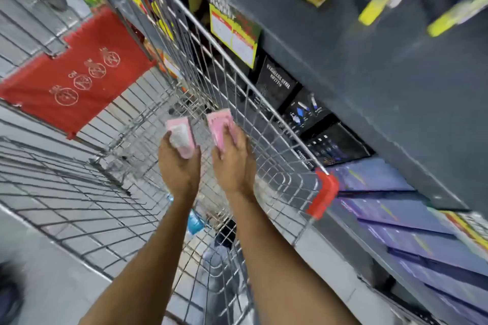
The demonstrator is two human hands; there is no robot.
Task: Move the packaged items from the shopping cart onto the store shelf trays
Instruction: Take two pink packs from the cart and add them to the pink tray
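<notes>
I see my two bare arms coming up from the bottom of the view. No sleeves cover them up to where the view cuts them off. My left hand (179, 163) and my right hand (233, 163) are bare too. I see no gloves, rings, watch or bands on them. The wrists look plain. The view is blurry, so small marks are hard to tell.

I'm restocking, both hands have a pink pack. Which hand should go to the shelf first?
Probably the right hand. Its pink pack sits nearer the cart's right rim, and the shelf lies just beyond that side. The left hand would have to cross over.
</notes>
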